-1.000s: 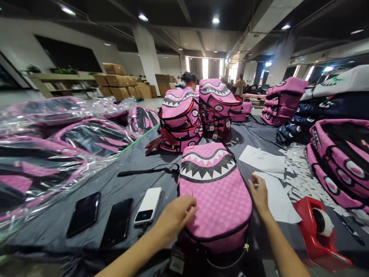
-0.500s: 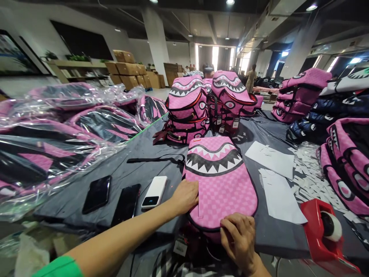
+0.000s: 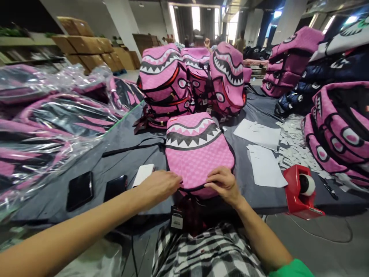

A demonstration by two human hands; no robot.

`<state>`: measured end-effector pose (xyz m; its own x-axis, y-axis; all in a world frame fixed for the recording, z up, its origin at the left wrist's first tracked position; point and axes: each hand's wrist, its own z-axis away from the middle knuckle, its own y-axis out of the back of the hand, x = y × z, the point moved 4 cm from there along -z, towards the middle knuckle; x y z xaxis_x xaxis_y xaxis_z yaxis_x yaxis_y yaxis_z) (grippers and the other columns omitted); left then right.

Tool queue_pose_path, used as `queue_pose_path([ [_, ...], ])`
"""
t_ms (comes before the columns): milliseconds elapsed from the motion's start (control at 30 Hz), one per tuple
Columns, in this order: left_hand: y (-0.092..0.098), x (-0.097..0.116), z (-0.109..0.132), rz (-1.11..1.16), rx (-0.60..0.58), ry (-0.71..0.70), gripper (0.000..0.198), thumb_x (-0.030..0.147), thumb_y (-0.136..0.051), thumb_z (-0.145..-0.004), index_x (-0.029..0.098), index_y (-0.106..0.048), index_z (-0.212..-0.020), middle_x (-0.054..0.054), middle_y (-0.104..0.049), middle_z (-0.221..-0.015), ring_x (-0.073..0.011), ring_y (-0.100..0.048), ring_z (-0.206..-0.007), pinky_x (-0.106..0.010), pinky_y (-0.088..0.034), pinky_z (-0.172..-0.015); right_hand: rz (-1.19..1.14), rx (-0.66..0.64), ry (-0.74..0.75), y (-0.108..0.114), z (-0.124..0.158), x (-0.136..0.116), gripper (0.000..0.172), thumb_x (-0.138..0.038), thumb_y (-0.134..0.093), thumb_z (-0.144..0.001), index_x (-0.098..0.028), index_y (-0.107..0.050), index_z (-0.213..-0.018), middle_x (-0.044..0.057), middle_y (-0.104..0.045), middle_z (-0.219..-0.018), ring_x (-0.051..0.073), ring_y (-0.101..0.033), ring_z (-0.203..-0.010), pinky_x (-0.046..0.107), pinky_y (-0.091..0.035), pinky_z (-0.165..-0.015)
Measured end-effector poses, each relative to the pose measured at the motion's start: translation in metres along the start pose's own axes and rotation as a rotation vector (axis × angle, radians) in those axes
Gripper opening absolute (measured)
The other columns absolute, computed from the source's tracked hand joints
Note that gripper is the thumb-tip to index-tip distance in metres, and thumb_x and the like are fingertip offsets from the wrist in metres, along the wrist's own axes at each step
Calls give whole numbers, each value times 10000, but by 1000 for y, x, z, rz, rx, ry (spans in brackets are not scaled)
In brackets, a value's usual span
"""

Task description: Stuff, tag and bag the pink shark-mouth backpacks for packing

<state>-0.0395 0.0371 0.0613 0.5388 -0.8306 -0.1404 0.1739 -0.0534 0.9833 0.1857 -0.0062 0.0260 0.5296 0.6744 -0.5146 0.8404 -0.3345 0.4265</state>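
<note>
A pink checkered backpack (image 3: 198,154) with a black-and-white shark-teeth print lies at the table's front edge. My left hand (image 3: 165,185) is at its lower left side, fingers closed against the edge; what they pinch is hidden. My right hand (image 3: 223,184) rests at the lower right part of the bag, with its fingers bent together on the dark-piped edge. Below the bag hangs a black and white tag (image 3: 177,220). A black strap (image 3: 132,147) stretches out to the left on the grey cloth.
Two black phones (image 3: 80,191) and a white power bank (image 3: 143,174) lie left. Pink backpacks (image 3: 164,84) stand behind. White papers (image 3: 265,165), loose white slips and a red tape dispenser (image 3: 301,192) are right. Plastic-wrapped bags (image 3: 66,115) fill the far left.
The view has shifted. My left hand has moved down the bag's left side to its lower corner. Another hand now shows behind the backpacks, and the back right backpack is more upright.
</note>
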Motion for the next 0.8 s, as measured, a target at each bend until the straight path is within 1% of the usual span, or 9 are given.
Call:
queue_pose_path([
  [100, 2, 21, 12, 21, 315, -39, 187, 227, -495, -951, 188, -603, -804, -36, -660, -712, -191, -629, -678, -299, -463, -654, -17, 301, -211, 37, 29, 19, 95, -257, -570, -953, -230, -656, -984, 34, -665, -945, 181, -627, -906, 328, -497, -812],
  [133, -2, 35, 11, 75, 382, -88, 166, 234, -491, -956, 189, -609, -849, -36, -667, -747, -188, -630, -701, -299, -475, -672, 59, 361, -254, 46, 44, 23, 107, -220, -542, -939, -225, -638, -986, 32, -651, -923, 182, -621, -882, 326, -505, -793],
  [167, -9, 52, 6, 144, 405, -136, 134, 233, -497, -958, 190, -617, -915, -36, -682, -794, -183, -639, -731, -293, -486, -690, 139, 357, -273, 49, 59, 26, 121, -191, -531, -910, -222, -622, -984, 30, -640, -901, 184, -615, -855, 324, -511, -776],
  [233, -28, 84, -16, 268, 318, -129, 148, 255, -534, -951, 179, -613, -1050, -59, -714, -933, -195, -673, -844, -291, -512, -740, 256, 210, -277, 39, 87, 30, 211, -177, -560, -823, -212, -593, -1028, 45, -639, -923, 200, -619, -853, 338, -527, -774],
  [300, -46, 112, -47, 363, 112, -21, 165, 252, -486, -984, 176, -614, -1056, -62, -720, -975, -201, -694, -892, -291, -518, -756, 298, 82, -314, 18, 109, 35, 371, -188, -587, -763, -198, -545, -1131, 76, -644, -1004, 226, -634, -910, 362, -543, -807],
  [400, -52, 134, -87, 408, -84, 136, 298, 240, -340, -1034, 150, -624, -1034, -109, -733, -968, -253, -721, -904, -337, -520, -743, 279, 122, -469, -5, 126, 48, 422, -210, -547, -790, -191, -460, -1203, 87, -634, -1034, 230, -648, -923, 373, -558, -815],
  [533, -40, 138, -109, 421, -86, 149, 340, 225, -303, -1037, 126, -628, -1056, -144, -750, -941, -289, -735, -899, -360, -518, -739, 265, 175, -528, -12, 132, 66, 368, -203, -448, -868, -195, -444, -1236, 101, -610, -1059, 230, -640, -981, 385, -558, -866],
  [667, -36, 134, -108, 443, -78, 166, 325, 229, -339, -1034, 146, -653, -1038, -121, -761, -941, -270, -741, -898, -334, -517, -738, 257, 94, -491, -12, 147, 80, 367, -244, -424, -927, -201, -450, -1291, 128, -584, -1135, 241, -626, -1036, 404, -557, -900],
  [800, -31, 133, -110, 452, -95, 265, 345, 326, -396, -1031, 136, -684, -1032, -152, -759, -956, -299, -735, -949, -340, -515, -750, 237, 59, -420, -18, 159, 85, 480, -360, -499, -934, -202, -411, -1378, 126, -608, -1140, 279, -607, -1098, 430, -561, -893],
])
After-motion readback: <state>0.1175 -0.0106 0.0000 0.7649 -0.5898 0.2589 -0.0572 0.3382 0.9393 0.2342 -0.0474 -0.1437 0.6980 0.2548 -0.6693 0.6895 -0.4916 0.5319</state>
